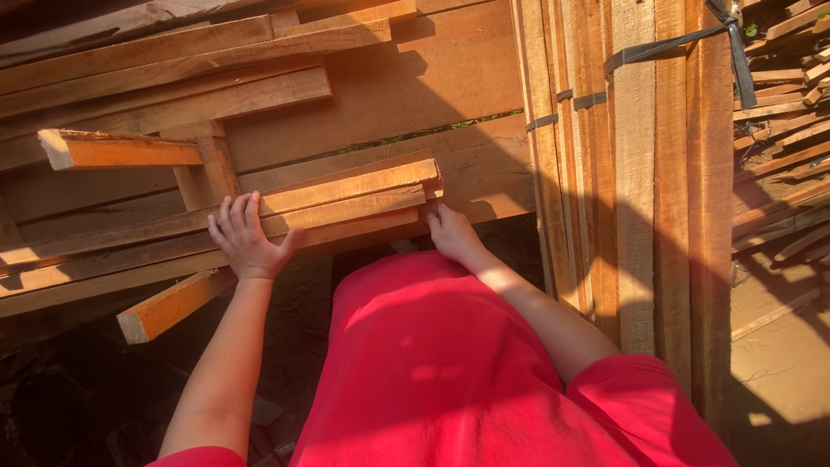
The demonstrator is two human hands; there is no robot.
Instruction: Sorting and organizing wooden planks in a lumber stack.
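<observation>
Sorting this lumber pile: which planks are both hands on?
The short stack of planks right in front: left hand lies flat on top, right hand at its cut end. Other planks go untouched.

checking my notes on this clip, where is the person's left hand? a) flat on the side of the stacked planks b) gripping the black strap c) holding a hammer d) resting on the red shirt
a: the left hand lies open, fingers spread, against the stacked planks.

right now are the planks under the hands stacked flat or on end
Flat. The planks lie lengthwise in a stack, the left hand spread on top and the right hand at their end.
</observation>
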